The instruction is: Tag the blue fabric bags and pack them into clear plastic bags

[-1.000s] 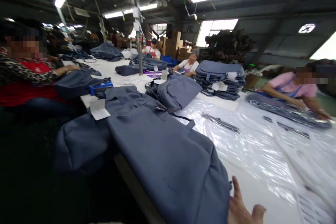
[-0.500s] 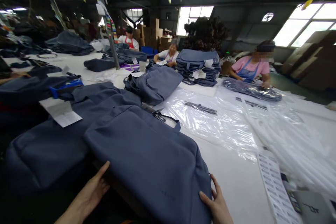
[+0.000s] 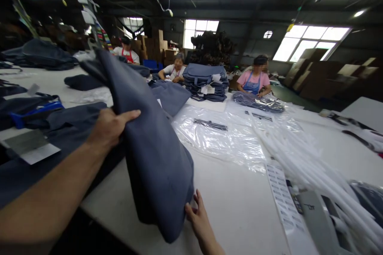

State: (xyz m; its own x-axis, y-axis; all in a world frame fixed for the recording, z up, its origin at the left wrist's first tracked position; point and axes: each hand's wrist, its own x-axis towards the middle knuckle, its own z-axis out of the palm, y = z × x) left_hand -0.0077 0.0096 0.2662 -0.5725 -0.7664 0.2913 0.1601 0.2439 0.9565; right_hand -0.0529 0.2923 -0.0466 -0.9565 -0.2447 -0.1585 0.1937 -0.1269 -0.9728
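Observation:
A navy backpack stands tilted on edge above the near side of the white table. My left hand is closed on its left side, with the thumb stretched along the fabric. By its lower right end is my right hand, fingers apart and the thumb at the bag's edge; I cannot tell how firmly it touches. To the left lies another navy bag, partly hidden by my left arm. A folded paper tag rests on that bag.
Clear plastic bags cover mid-table, with a label sheet and white foam-like strips to the right. A stack of navy bags stands behind. Across the table, a person in pink handles a wrapped bag; other people sit further left.
The backpack has been lifted and tipped up from lying flat. My left hand has gone from its lower edge to a grip higher on its side. The camera view has shifted right.

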